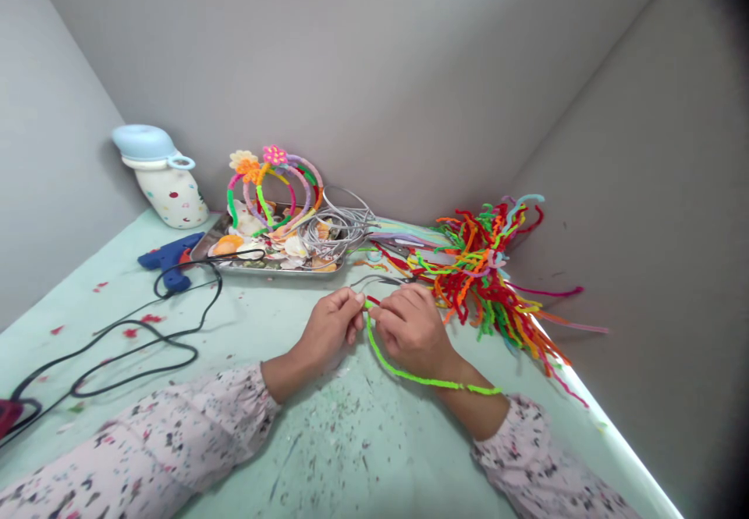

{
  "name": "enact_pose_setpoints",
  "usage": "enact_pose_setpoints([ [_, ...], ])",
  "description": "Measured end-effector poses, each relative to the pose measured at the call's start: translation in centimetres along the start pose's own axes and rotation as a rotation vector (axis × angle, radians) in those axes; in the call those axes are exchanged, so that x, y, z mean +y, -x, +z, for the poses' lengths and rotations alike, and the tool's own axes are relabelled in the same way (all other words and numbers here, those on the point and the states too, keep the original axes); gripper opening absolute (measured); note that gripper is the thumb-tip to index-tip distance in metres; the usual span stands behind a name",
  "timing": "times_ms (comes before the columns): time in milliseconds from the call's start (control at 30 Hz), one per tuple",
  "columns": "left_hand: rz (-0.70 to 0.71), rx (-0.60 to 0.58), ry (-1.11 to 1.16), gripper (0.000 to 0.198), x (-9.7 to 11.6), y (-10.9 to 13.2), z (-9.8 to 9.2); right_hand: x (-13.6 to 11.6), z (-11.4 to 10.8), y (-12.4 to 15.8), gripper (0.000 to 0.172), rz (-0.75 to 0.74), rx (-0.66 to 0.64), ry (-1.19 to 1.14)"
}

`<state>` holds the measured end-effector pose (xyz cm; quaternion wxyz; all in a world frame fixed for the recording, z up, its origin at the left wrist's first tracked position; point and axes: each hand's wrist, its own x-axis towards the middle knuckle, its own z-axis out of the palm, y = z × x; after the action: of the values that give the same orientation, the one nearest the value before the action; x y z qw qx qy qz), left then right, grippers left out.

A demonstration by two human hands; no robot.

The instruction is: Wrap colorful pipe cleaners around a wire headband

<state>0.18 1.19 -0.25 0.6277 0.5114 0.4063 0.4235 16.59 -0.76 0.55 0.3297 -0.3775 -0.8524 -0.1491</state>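
Note:
My left hand [338, 321] and my right hand [414, 330] meet over the middle of the table, both with closed fingers. Pinched between them is a bright green pipe cleaner [398, 371], its long tail curving down and across my right wrist. A short red piece [373, 300] shows at the fingertips, next to the green end. Thin grey wire [368, 279] runs just behind the hands. Fingers hide how the green and red pieces are joined.
Behind lies a metal tray [281, 272] with shells, flower-topped fuzzy rings [272, 191] and coiled wire [345, 226]. A heap of coloured pipe cleaners [491, 269] spreads at right. Left are a blue glue gun [172, 261], its black cord [193, 347] and a bottle [169, 191].

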Motion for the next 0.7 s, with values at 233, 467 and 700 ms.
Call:
enact_pose_setpoints([
  [233,0.010,0.002,0.002,0.037,-0.13,-0.10,-0.06,0.03,0.18,0.12,0.014,0.014,0.001,-0.019],
  [467,0.042,0.013,-0.029,0.036,-0.03,-0.08,-0.07,0.22,0.60,0.29,0.009,0.196,0.054,-0.123],
  [700,0.084,-0.016,-0.066,0.033,0.13,0.05,-0.12,0.18,0.83,0.28,0.006,0.195,0.087,-0.142],
])
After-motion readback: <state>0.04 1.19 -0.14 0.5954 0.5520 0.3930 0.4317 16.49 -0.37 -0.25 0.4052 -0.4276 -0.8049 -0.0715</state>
